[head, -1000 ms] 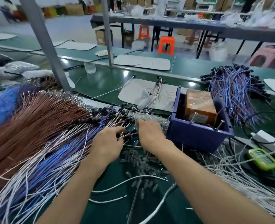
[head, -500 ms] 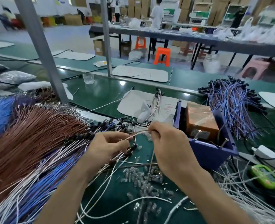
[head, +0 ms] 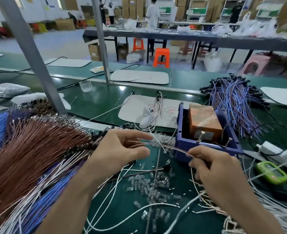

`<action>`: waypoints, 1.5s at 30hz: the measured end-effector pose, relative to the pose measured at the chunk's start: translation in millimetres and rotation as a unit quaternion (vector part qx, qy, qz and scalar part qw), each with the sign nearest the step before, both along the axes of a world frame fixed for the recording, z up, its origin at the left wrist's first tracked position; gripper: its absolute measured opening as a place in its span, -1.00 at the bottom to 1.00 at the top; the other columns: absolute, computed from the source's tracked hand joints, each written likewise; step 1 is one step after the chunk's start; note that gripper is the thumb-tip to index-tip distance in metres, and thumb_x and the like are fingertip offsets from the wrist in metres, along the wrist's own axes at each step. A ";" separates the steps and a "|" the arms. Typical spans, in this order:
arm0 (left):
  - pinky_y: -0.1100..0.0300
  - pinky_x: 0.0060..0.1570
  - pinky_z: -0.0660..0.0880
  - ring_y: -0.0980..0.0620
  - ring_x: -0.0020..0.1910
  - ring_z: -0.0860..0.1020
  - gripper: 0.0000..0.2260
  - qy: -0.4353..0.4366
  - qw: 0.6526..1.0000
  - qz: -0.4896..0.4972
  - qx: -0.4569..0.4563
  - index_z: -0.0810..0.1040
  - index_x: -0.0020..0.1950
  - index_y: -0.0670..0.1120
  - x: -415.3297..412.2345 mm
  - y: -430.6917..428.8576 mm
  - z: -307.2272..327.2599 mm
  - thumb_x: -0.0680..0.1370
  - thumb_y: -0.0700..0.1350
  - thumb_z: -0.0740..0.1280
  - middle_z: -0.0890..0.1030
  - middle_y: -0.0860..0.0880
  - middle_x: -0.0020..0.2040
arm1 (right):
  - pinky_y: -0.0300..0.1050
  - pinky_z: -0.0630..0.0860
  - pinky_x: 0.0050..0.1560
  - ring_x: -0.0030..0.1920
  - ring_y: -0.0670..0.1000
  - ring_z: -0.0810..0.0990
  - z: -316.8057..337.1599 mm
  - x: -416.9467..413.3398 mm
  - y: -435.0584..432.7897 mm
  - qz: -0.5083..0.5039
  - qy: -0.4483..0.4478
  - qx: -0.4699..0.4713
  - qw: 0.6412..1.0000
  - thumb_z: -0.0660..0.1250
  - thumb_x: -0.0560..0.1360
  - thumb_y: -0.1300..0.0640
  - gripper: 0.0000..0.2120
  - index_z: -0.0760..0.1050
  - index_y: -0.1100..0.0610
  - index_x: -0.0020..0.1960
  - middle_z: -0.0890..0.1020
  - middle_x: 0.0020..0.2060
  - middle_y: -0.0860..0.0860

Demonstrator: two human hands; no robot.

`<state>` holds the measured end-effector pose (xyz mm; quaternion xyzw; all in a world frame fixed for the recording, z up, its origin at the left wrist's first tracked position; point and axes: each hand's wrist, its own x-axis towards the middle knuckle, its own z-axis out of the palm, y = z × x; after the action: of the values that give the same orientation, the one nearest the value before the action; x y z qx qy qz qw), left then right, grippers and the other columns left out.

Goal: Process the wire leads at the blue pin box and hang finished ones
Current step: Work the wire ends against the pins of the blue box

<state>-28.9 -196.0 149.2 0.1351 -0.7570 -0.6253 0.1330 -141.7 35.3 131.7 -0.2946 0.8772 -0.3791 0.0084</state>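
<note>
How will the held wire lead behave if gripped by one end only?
The wire lead is thin and bows between left hand and right hand, so it would probably droop. It looks light; loosely pinched, it may slip.

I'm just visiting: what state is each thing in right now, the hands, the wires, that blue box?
left hand, open, wire leads passing between thumb and finger.
right hand, pinching the wire leads.
wire leads, held above the bench, bowed between the hands.
blue pin box, open-topped, brown block inside.
clear caps, scattered loose on the bench.
</note>
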 end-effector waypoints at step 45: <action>0.27 -0.33 0.49 0.09 -0.37 0.57 -0.83 -0.135 0.987 -0.088 -0.024 0.79 -0.06 0.08 -68.4 70.2 -65.0 0.36 -0.05 0.58 0.73 -0.10 -0.27 | -0.16 0.43 -0.39 -0.41 -0.10 0.51 -44.3 -48.4 100.9 -0.020 -0.028 -0.026 0.999 0.45 0.54 0.08 -0.82 0.55 -0.15 -0.18 0.60 -0.40 -0.14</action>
<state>-97.4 -125.8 84.3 0.1482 -0.7921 -0.5917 -0.0230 -190.1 136.1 87.4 -0.2667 0.8719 -0.4103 0.0175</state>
